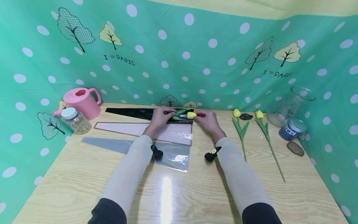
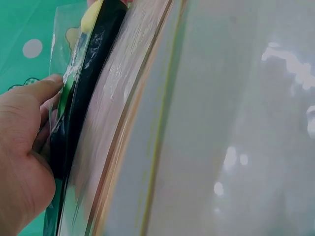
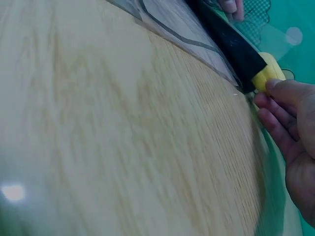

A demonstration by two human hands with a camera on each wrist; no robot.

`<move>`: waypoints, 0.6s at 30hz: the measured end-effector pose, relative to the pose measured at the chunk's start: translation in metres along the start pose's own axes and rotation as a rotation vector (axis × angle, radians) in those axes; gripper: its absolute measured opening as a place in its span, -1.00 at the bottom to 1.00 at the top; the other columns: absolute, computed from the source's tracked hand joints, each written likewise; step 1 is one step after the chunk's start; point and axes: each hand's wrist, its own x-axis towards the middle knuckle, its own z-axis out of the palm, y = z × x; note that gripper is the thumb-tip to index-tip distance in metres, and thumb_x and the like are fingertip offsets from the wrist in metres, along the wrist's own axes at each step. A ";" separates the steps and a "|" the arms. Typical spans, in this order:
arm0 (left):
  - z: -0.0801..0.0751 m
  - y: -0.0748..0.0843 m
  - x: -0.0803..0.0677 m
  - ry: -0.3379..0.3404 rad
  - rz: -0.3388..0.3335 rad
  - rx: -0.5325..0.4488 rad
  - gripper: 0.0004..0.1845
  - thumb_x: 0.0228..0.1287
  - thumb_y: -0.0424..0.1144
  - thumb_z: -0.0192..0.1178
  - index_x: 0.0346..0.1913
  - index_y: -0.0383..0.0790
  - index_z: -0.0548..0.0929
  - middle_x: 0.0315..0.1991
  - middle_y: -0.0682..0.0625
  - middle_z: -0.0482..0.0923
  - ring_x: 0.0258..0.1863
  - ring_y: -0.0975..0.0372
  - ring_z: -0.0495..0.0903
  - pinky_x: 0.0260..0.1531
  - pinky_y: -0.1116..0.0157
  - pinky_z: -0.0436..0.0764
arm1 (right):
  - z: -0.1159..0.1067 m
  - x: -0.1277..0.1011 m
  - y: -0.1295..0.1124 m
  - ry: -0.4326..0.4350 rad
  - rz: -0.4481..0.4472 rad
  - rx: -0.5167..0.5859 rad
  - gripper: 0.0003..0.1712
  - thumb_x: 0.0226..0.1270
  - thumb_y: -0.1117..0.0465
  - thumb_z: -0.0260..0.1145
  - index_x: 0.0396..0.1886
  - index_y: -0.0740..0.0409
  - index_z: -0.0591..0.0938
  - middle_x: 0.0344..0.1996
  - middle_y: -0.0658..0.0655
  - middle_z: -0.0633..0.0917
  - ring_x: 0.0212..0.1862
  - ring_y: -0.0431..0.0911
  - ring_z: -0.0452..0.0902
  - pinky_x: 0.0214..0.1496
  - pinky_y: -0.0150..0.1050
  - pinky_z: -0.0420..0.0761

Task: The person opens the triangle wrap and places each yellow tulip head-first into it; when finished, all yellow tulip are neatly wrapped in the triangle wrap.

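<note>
A: Fingers [image 1: 166, 111] of the left hand [image 1: 158, 118] were curled round the green leaves and the edge of the black sleeve [image 1: 131, 113], pinching them. Right hand [image 1: 208, 119] pinched the yellow tulip [image 1: 191, 114] at its bud, thumb and fingers closed on it.

B: Where was the tulip exactly?

A: Far side of the desk [image 1: 179, 199], lying across the open mouth of the black sleeve, bud poking out to the right, stem inside as far as I could tell. Left wrist view showed the thumb [image 2: 42, 88] on the clear film beside the leaves. I'd judge that grip held the mouth steady while the other hand steered the bud.

B: Anything nearer?

A: Pink sleeve [image 1: 145, 130] lay flat just in front of the black one, then a clear grey sleeve [image 1: 126, 146] closer to the person, overlapping, all three with wide ends pointing right.

B: And off to the sides?

A: Two more yellow tulips [image 1: 242, 130] lay right of the hands, stems toward the person, a dark stone [image 1: 246, 116] between their buds. Farther right: a glass vase [image 1: 291, 105], a blue jar [image 1: 292, 129], a brown stone [image 1: 295, 148]. Left: a pink watering can [image 1: 82, 102] and a jar with a white lid [image 1: 74, 119].
</note>
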 end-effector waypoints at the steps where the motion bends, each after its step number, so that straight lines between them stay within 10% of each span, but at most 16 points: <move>1: 0.000 0.000 0.000 0.001 0.001 0.000 -0.81 0.42 -0.21 0.35 0.00 -0.09 0.83 0.11 -0.07 0.74 0.19 0.05 0.63 0.20 0.07 0.64 | 0.002 0.001 -0.001 -0.005 -0.005 -0.009 -0.65 0.31 0.28 0.49 0.09 0.15 0.76 0.12 0.20 0.77 0.13 0.08 0.71 0.24 -0.09 0.70; 18: 0.004 0.000 0.002 0.007 0.000 0.000 -0.82 0.42 -0.22 0.34 -0.01 -0.08 0.84 0.06 -0.06 0.73 0.10 0.07 0.64 0.07 0.10 0.67 | 0.011 0.013 -0.003 -0.060 0.015 -0.017 -0.66 0.33 0.24 0.49 0.10 0.07 0.77 0.09 0.19 0.78 0.08 0.03 0.71 0.11 -0.16 0.74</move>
